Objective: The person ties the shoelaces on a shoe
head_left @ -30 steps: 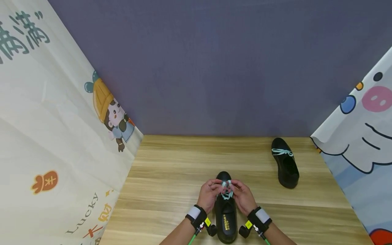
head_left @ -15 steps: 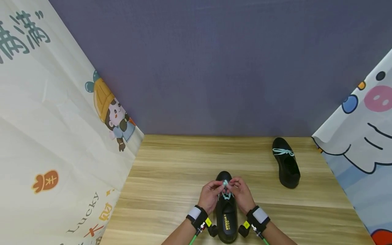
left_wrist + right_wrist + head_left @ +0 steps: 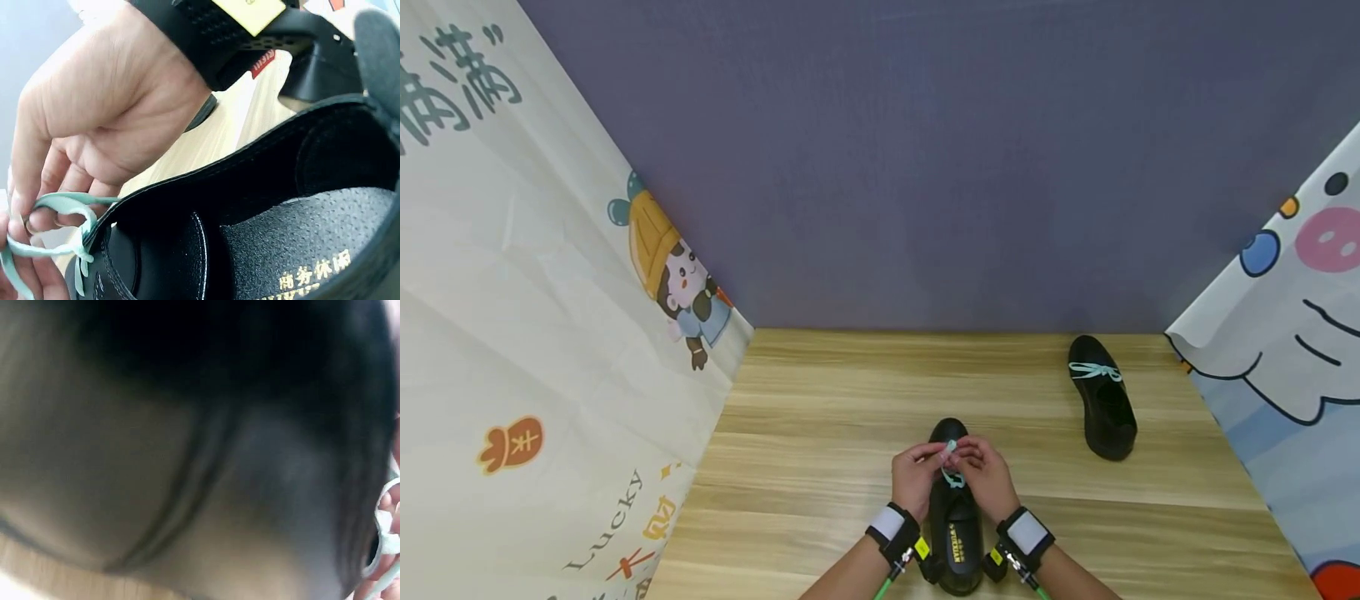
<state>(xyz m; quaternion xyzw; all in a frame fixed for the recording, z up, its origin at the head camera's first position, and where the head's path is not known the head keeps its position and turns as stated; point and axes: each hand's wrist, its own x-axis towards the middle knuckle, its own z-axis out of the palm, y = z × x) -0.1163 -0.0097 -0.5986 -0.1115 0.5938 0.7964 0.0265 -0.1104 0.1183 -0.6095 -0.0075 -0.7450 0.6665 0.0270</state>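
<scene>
Wooden table (image 3: 850, 433) bearing, at near centre edge, one black shoe (image 3: 955, 533), over whose front the left hand (image 3: 914, 479) and right hand (image 3: 987, 479) meet, fingertips of both pinching its mint-green lace (image 3: 952, 477).

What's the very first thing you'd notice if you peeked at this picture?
Two hands at the near edge of the wooden table: the left hand and right hand pinch the mint-green lace of a black shoe. A second black shoe sits far right, and cartoon curtains hang at the sides.
</scene>
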